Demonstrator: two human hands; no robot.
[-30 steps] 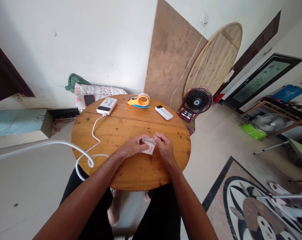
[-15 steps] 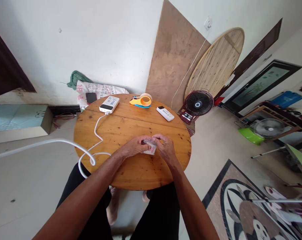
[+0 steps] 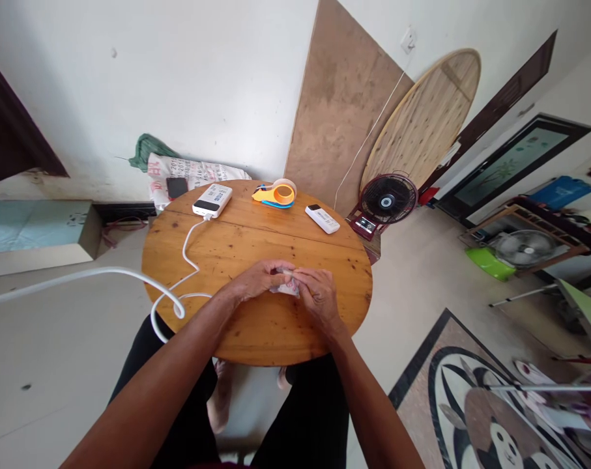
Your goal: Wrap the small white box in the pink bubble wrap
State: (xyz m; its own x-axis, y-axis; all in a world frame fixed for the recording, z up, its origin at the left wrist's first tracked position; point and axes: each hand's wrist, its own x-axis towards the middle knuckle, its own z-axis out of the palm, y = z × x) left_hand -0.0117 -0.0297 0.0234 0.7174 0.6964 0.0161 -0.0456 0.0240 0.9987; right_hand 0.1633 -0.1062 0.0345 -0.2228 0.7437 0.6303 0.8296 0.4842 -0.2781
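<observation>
packet [image 3: 288,288] between left hand [image 3: 257,280] and right hand [image 3: 320,294]

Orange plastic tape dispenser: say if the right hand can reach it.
Likely yes: only brown wooden tabletop lies between the right hand and dispenser, though that hand touches a small whitish packet.

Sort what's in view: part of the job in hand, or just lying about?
Likely in the job:
small printed packet, held in the left hand
right hand, fingers at the packet
wooden table, beneath

Apparently just lying about, untouched:
tape dispenser
white device, white cable plugged in
second white device
dark red fan
</observation>
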